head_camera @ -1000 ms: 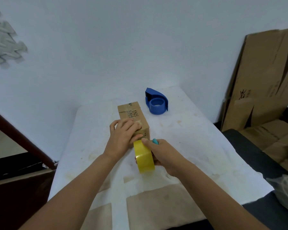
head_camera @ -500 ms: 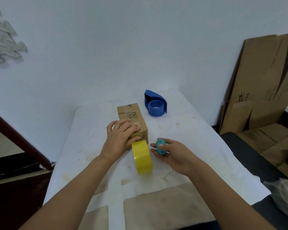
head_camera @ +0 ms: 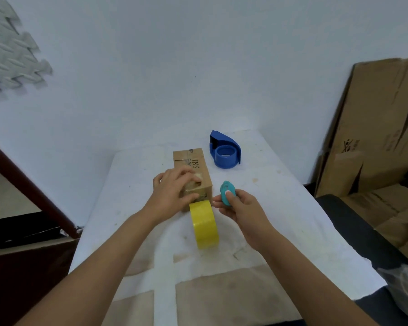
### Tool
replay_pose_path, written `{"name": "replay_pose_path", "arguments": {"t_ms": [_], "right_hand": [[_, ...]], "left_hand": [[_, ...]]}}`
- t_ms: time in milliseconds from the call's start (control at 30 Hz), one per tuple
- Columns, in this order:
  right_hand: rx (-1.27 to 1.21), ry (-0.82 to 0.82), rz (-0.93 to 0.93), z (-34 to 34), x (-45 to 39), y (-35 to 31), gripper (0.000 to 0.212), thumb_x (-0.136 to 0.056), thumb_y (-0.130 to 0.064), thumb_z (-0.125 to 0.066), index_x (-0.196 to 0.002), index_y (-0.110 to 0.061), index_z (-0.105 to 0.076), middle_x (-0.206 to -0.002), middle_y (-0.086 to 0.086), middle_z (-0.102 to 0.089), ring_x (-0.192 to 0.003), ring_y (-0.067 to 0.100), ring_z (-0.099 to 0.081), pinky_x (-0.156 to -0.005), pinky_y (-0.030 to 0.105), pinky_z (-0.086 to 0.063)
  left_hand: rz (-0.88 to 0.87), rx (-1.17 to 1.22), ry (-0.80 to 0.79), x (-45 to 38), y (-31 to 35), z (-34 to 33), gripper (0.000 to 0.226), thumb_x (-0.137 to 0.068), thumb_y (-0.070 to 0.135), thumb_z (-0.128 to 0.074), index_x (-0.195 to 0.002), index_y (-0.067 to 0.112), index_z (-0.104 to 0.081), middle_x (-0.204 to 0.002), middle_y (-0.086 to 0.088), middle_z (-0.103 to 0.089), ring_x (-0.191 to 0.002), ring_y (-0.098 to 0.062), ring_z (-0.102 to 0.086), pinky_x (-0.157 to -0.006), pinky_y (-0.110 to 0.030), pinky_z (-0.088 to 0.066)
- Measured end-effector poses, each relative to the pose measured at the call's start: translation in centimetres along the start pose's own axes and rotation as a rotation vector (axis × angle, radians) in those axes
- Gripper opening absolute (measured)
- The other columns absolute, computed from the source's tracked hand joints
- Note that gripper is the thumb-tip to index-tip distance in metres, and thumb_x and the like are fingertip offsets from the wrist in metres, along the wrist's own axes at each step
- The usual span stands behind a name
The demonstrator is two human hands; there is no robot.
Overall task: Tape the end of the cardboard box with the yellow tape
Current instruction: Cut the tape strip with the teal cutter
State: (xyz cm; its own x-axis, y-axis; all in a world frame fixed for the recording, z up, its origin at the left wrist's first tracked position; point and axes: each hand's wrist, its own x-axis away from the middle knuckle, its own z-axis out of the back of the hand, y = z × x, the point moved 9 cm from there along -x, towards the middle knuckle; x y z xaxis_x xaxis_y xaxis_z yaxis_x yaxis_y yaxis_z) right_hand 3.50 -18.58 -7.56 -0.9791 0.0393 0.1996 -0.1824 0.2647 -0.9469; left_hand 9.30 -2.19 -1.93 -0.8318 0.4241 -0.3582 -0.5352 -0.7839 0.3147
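A small brown cardboard box (head_camera: 193, 161) with black print lies lengthwise on the white table (head_camera: 280, 208). My left hand (head_camera: 172, 191) presses down on the box's near end, thumb at the front edge. A yellow tape roll (head_camera: 204, 224) stands on edge just in front of the box, its strip running up to the near end under my thumb. My right hand (head_camera: 240, 205) is right of the roll, holding a small teal cutter (head_camera: 226, 192) upright between fingers and thumb, close to the box's near right corner.
A blue tape dispenser (head_camera: 225, 150) sits behind and right of the box. Flattened cardboard (head_camera: 375, 137) leans on the wall at right. A dark surface (head_camera: 363, 231) and a plastic bag (head_camera: 405, 285) border the table's right side. Brown patches mark the table's near edge.
My right hand has let go of the yellow roll, which now stands alone on the table, and has lifted the teal cutter up beside the box's near end. My left hand stays on the box.
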Motion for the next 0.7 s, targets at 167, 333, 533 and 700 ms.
{"name": "replay_pose_path", "arguments": {"t_ms": [167,333,533,700], "right_hand": [[0.228,0.091,0.18,-0.3,-0.9,-3.0,0.022,-0.102,-0.02,-0.043,-0.11,-0.006,-0.058,-0.096,0.008,-0.071,-0.084,0.017,-0.068,-0.075,0.026,-0.054],[0.455,0.041,0.323,-2.9,-1.7,-4.8,0.016,-0.101,-0.025,-0.044,-0.104,-0.014,-0.056,-0.089,0.003,-0.071,-0.082,0.015,-0.068,-0.076,0.026,-0.055],[0.695,-0.066,0.449,-5.8,-2.2,-6.3,0.021,-0.101,-0.032,-0.045,-0.101,-0.014,-0.056,-0.087,0.0,-0.073,-0.077,0.008,-0.064,-0.06,0.01,-0.046],[0.883,-0.121,0.508,-5.8,-2.8,-6.1,0.016,-0.101,-0.033,-0.044,-0.096,-0.02,-0.053,-0.087,-0.005,-0.073,-0.074,0.008,-0.064,-0.061,0.018,-0.045]], "left_hand": [[0.087,0.201,0.009,1.7,-0.3,2.1,0.045,-0.086,0.029,-0.07,-0.128,0.034,-0.054,-0.146,0.01,-0.034,-0.127,-0.008,-0.041,-0.103,-0.031,-0.031],[0.553,0.583,0.027,5.4,-2.8,3.0,0.008,-0.093,0.021,-0.062,-0.098,0.015,-0.062,-0.108,-0.005,-0.062,-0.083,-0.015,-0.068,-0.075,-0.026,-0.053],[0.93,1.134,-0.187,7.7,1.1,-1.9,0.036,-0.095,0.042,-0.055,-0.102,0.006,-0.06,-0.096,-0.011,-0.072,-0.079,-0.019,-0.074,-0.069,-0.025,-0.06],[0.95,1.223,-0.302,7.1,2.7,-4.0,0.026,-0.092,0.037,-0.062,-0.101,0.013,-0.065,-0.102,-0.01,-0.075,-0.09,-0.02,-0.072,-0.077,-0.028,-0.059]]}}
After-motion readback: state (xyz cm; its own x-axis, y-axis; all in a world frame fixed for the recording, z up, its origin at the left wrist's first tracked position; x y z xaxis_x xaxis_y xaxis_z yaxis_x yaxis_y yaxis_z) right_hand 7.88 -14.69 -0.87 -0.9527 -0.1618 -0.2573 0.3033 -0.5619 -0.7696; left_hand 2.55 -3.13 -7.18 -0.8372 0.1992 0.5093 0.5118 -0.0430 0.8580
